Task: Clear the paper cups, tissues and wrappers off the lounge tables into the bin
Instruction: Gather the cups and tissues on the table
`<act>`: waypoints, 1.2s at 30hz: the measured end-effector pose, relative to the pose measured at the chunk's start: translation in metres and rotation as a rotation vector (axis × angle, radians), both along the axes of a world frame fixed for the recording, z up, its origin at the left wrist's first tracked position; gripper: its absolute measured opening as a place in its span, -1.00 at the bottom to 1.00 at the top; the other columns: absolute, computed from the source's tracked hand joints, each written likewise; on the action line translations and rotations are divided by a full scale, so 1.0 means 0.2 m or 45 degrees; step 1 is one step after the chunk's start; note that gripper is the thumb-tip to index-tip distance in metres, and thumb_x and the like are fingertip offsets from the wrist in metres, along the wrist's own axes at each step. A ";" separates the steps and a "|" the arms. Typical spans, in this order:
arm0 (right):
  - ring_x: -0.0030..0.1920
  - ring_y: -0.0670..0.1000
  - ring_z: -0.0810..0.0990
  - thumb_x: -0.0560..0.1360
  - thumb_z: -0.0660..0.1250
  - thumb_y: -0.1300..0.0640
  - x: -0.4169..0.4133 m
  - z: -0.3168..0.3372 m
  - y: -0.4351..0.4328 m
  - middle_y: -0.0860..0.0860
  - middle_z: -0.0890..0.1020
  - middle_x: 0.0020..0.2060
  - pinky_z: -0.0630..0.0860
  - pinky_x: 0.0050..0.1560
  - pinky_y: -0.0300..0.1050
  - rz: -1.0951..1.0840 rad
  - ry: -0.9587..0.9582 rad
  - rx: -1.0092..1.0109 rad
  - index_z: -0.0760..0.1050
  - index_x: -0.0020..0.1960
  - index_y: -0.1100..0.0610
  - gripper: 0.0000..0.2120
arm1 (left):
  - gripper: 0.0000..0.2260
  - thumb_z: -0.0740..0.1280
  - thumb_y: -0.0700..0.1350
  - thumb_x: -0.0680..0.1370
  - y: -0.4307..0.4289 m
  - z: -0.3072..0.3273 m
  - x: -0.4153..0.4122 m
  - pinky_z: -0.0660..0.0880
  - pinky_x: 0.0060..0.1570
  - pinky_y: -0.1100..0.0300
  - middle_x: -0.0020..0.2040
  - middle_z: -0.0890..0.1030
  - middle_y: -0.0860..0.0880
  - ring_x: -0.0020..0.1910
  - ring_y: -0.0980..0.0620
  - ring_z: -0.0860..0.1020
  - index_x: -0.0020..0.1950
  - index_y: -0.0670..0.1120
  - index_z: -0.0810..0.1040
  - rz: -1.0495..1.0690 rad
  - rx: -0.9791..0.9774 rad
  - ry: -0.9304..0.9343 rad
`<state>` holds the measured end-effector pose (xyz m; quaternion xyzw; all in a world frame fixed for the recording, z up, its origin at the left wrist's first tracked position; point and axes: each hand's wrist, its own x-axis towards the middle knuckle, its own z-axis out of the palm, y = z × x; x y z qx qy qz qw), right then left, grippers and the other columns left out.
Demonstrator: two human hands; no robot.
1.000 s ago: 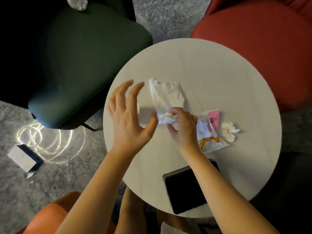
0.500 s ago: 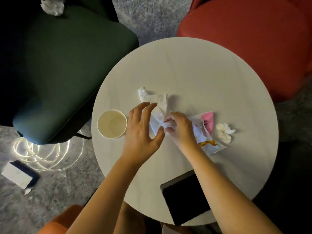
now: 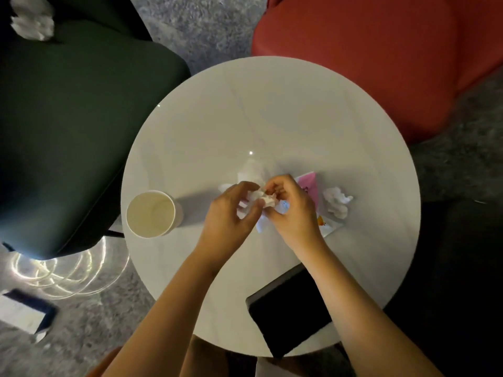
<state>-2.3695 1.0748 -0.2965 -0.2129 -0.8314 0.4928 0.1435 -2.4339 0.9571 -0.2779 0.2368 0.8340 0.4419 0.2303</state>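
Head camera, looking straight down: we see a round white table (image 3: 272,118) set between a dark green chair (image 3: 81,118) and a red chair (image 3: 367,63).

At the middle of the table, the left hand (image 3: 231,213) and the right hand (image 3: 291,210) meet. Both have their fingers curled around the same white tissue (image 3: 255,197) and are bunching it into a wad just above the tabletop. A second ago this tissue lay flat and long, pinched only by the right hand, while the left hand hovered spread open beside it. Now the left hand has closed in and the sheet is mostly gathered.

We judge the tissue is nearly ready to carry away, but nothing has reached the bin, which is out of view.

Other litter waits:
- A paper cup (image 3: 151,213) stands upright near the table's left edge.
- A pink and white wrapper (image 3: 309,182) lies partly under the right hand.
- A small crumpled tissue (image 3: 337,202) sits just right of the wrapper.
- Another white wad (image 3: 32,21) rests on the green chair.

A flat black device (image 3: 288,308) lies at the near edge of the table.
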 end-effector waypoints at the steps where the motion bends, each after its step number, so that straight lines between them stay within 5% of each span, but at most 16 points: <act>1: -0.18 -0.09 0.52 0.25 0.53 0.33 0.01 -0.01 0.01 -0.04 0.53 -0.18 0.36 -0.11 -0.52 0.022 -0.020 0.032 0.48 -0.07 0.27 -0.68 | -0.87 0.37 -0.18 0.50 0.01 0.00 0.00 0.40 -0.18 0.43 -0.15 0.58 0.07 -0.19 0.16 0.52 0.03 -0.12 0.55 0.007 -0.001 0.024; 6: -0.02 0.06 0.52 0.19 0.58 0.11 0.13 -0.02 0.15 0.07 0.59 -0.05 0.42 0.02 -0.08 -0.138 -0.123 0.329 0.52 0.04 0.25 -0.51 | -0.90 0.40 -0.25 0.45 0.05 0.00 -0.01 0.38 -0.25 0.45 -0.21 0.56 0.04 -0.25 0.13 0.52 -0.11 -0.09 0.52 0.088 -0.020 0.067; 9: 0.12 0.10 0.49 0.20 0.57 -0.01 0.22 -0.04 0.25 0.07 0.58 0.07 0.36 0.08 -0.01 -0.445 -0.318 0.425 0.51 0.14 0.19 -0.41 | -0.88 0.40 -0.25 0.45 0.07 -0.01 0.00 0.36 -0.27 0.47 -0.21 0.56 0.03 -0.26 0.14 0.52 -0.12 -0.07 0.51 0.088 -0.041 0.095; 13: 0.25 0.09 0.37 0.11 0.59 -0.08 0.32 -0.10 0.26 0.00 0.48 0.20 0.30 0.10 0.02 -0.385 -0.646 0.350 0.42 0.28 0.09 -0.20 | -0.90 0.39 -0.24 0.45 0.08 -0.04 0.04 0.37 -0.26 0.42 -0.19 0.57 0.00 -0.23 0.06 0.53 -0.09 -0.11 0.53 0.089 -0.088 0.095; 22: 0.07 0.20 0.50 0.29 0.54 0.16 0.33 -0.11 0.26 0.18 0.56 0.01 0.41 0.07 0.09 -0.363 -0.385 0.254 0.53 0.07 0.31 -0.58 | -0.90 0.38 -0.25 0.44 0.11 -0.05 0.11 0.41 -0.24 0.37 -0.19 0.56 -0.01 -0.23 0.08 0.53 -0.09 -0.10 0.53 0.141 -0.082 0.068; 28: 0.02 -0.01 0.46 0.39 0.38 0.35 0.27 0.04 0.29 0.18 0.52 0.03 0.31 0.04 -0.51 -0.563 -0.029 0.219 0.50 0.12 0.31 -0.70 | -0.86 0.37 -0.24 0.46 0.10 0.02 0.12 0.42 -0.24 0.41 -0.18 0.56 0.02 -0.21 0.13 0.52 -0.11 -0.03 0.49 0.196 -0.010 0.074; 36: 0.22 -0.13 0.36 0.50 0.30 0.29 0.02 0.21 -0.02 0.06 0.43 0.22 0.25 0.20 -0.49 0.215 -0.062 -0.166 0.37 0.31 0.25 -0.62 | -0.89 0.36 -0.30 0.49 -0.02 0.22 0.08 0.46 -0.07 0.42 -0.15 0.53 0.13 -0.14 0.15 0.53 0.00 -0.18 0.53 0.214 0.105 0.224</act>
